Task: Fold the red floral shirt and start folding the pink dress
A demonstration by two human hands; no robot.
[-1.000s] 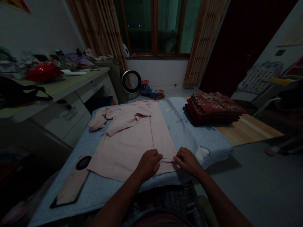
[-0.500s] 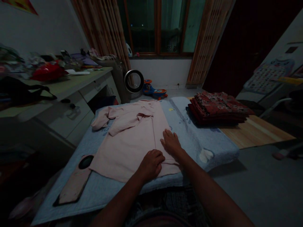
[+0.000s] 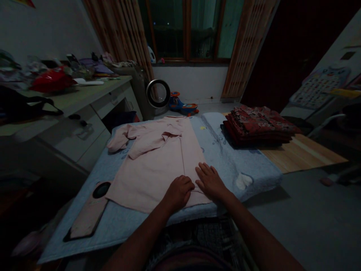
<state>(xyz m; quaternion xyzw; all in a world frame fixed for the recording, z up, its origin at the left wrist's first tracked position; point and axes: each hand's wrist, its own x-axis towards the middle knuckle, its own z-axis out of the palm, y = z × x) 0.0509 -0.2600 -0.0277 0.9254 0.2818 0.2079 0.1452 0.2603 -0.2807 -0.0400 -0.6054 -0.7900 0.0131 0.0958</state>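
Note:
A pale pink long-sleeved shirt (image 3: 152,177) lies on a blue fleece blanket (image 3: 124,227), its right side folded inward over the front. One sleeve lies across the body and the other is bunched at the far left. My left hand (image 3: 179,192) rests near the hem with its fingers curled on the fabric by the folded edge; the fingertips are partly hidden. Flat on the shirt's right side near the hem is my right hand (image 3: 211,181), fingers stretched out and slightly apart.
A phone-like pink object with a dark round part (image 3: 89,214) lies at the blanket's left. Folded red patterned clothes (image 3: 259,126) are stacked at the right, by a wooden board (image 3: 307,154). A cluttered desk (image 3: 84,101) stands left; a blue-orange ride-on toy (image 3: 183,107) is beyond.
My right hand has slid toward me along the shirt's right edge, down to the hem. My left hand has stayed almost in place on the fabric. The view has shifted slightly.

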